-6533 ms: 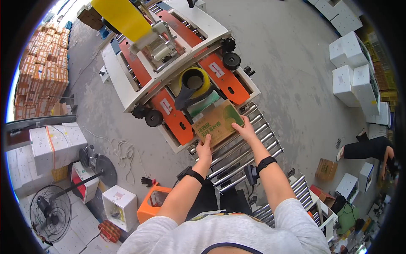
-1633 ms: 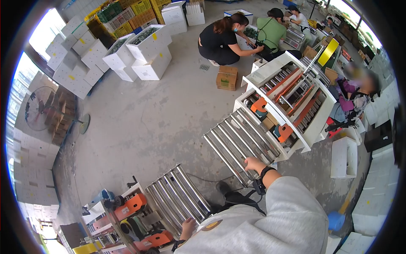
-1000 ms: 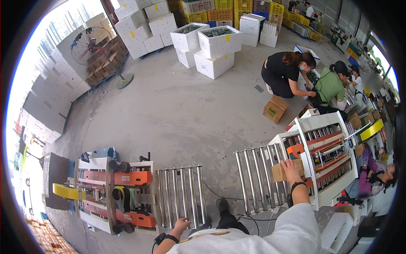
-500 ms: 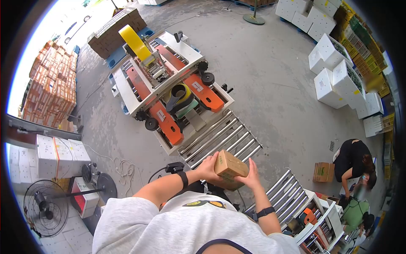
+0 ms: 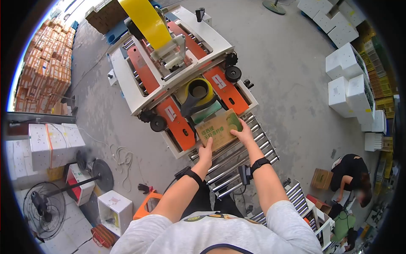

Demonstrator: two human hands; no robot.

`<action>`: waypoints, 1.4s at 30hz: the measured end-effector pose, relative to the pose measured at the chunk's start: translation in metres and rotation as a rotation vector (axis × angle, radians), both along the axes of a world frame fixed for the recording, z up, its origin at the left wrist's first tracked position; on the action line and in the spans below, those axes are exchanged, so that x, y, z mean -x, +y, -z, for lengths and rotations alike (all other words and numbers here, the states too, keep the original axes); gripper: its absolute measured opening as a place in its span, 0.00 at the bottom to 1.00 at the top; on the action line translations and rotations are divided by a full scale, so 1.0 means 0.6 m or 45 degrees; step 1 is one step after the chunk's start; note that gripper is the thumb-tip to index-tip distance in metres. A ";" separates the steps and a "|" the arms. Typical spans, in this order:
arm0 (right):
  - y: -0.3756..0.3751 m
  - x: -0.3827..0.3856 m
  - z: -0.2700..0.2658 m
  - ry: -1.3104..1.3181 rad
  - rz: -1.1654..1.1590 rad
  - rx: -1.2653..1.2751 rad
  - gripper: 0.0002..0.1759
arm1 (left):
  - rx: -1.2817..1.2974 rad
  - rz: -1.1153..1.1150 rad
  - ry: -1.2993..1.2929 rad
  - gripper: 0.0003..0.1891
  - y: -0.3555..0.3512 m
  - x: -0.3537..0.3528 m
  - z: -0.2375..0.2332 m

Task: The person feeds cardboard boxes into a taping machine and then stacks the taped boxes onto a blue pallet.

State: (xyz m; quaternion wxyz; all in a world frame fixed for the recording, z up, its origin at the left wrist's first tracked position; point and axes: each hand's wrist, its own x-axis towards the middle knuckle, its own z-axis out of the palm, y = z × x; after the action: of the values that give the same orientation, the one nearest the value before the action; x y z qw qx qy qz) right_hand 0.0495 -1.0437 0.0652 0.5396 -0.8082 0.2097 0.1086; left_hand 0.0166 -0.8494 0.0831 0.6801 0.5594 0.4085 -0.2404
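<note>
A small cardboard box [image 5: 220,134] with green print lies at the mouth of a carton sealing machine [image 5: 191,94], between its orange side guides. My left hand [image 5: 205,153] is against the box's near left side, its thumb up along the edge. At the right end, my right hand [image 5: 244,133] grips the box near its green picture, thumb on top. The fingers under and behind the box are partly hidden. A tape dispenser with yellow rim [image 5: 198,94] sits on the machine just beyond the box. Metal rollers [image 5: 237,163] run below my hands.
Another roller conveyor [image 5: 298,199] stands at lower right. Beyond it a person in black [image 5: 352,175] bends beside a cardboard box [image 5: 321,178]. White foam boxes [image 5: 351,95] line the right. A floor fan [image 5: 44,207] and an open white box [image 5: 115,213] stand at left.
Both my hands have carried the box forward from near my body, over the rollers, to the machine's mouth. My arms are stretched out further and the machine appears closer.
</note>
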 end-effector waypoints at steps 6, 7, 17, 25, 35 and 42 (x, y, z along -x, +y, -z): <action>0.047 0.018 0.006 -0.077 0.295 0.007 0.43 | 0.078 -0.173 0.069 0.24 0.003 -0.013 -0.002; 0.050 0.026 0.007 -0.099 0.447 -0.075 0.41 | 0.118 -0.047 0.198 0.21 -0.003 -0.005 -0.025; -0.140 0.468 0.034 0.427 0.557 0.784 0.20 | -0.631 2.172 -0.298 0.27 0.066 0.158 0.051; -0.183 0.787 -0.046 1.034 0.920 0.702 0.24 | -0.396 1.897 0.439 0.13 0.276 0.102 0.077; -0.056 0.894 -0.090 1.236 1.043 0.446 0.23 | -0.168 2.159 0.122 0.25 0.071 0.075 0.063; -0.036 0.879 -0.038 1.164 1.162 0.365 0.21 | -0.134 1.958 0.023 0.27 -0.111 0.168 -0.047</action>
State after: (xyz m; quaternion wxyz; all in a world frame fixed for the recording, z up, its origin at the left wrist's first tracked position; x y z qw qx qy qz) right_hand -0.4782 -1.0654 0.0880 0.2751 -0.5745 0.7514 0.1723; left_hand -0.0843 -0.9160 0.1115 0.2907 0.7156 -0.0785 -0.6302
